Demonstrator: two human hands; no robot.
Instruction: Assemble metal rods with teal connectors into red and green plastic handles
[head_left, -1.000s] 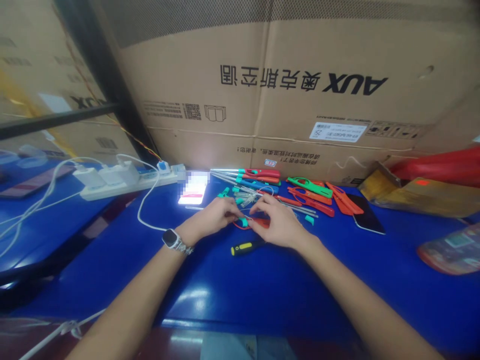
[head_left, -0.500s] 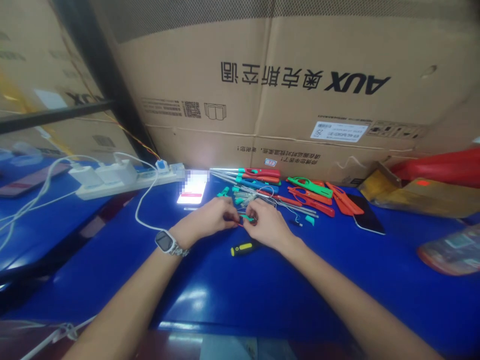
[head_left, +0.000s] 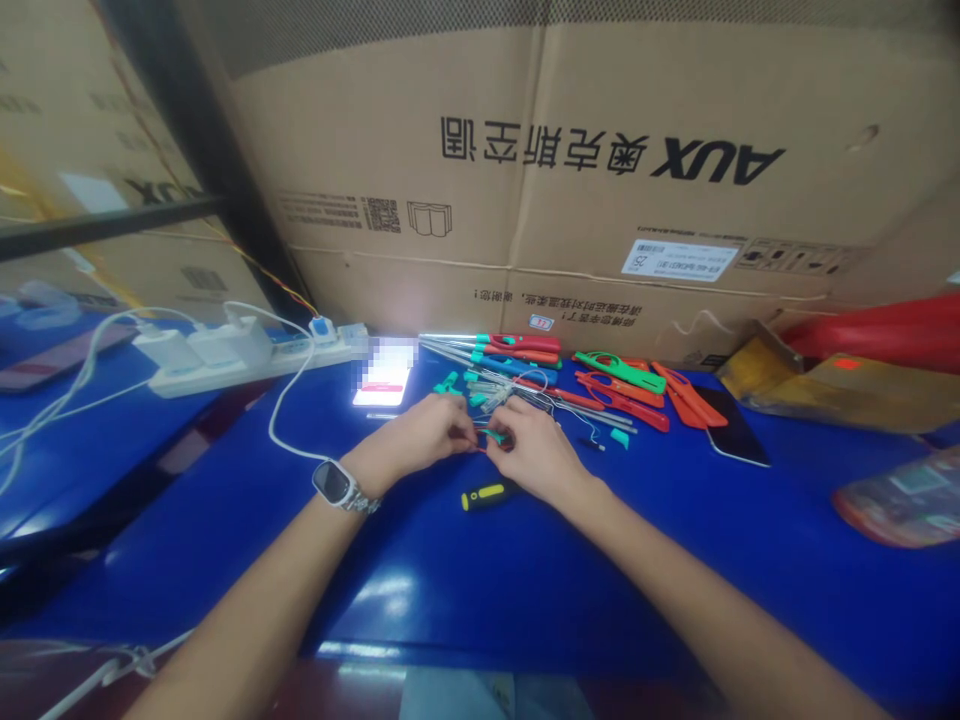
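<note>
In the head view my left hand [head_left: 431, 435], with a watch [head_left: 334, 484] on its wrist, is closed in a pinch at a thin red piece [head_left: 481, 449], perhaps a wire. My right hand [head_left: 541, 452] is closed around a small teal plastic part [head_left: 496, 437]; the rest is hidden by its fingers. The fingertips almost meet above the blue table. A black and yellow screwdriver handle [head_left: 486, 496] lies just below my hands. Behind them are long-nosed lighters [head_left: 521, 343], loose metal rods [head_left: 611, 423] and thin white wires [head_left: 595, 432].
Green and orange-red handle shells [head_left: 619, 373] lie at the back right by a dark phone [head_left: 731, 430]. A lit phone [head_left: 384, 375] and a white power strip [head_left: 217, 372] are on the left. A large cardboard box [head_left: 570, 220] walls off the back.
My right hand has moved left and down, closing over the teal part. My left hand has shifted slightly left. Over the last half second both hands have stayed nearly still.
</note>
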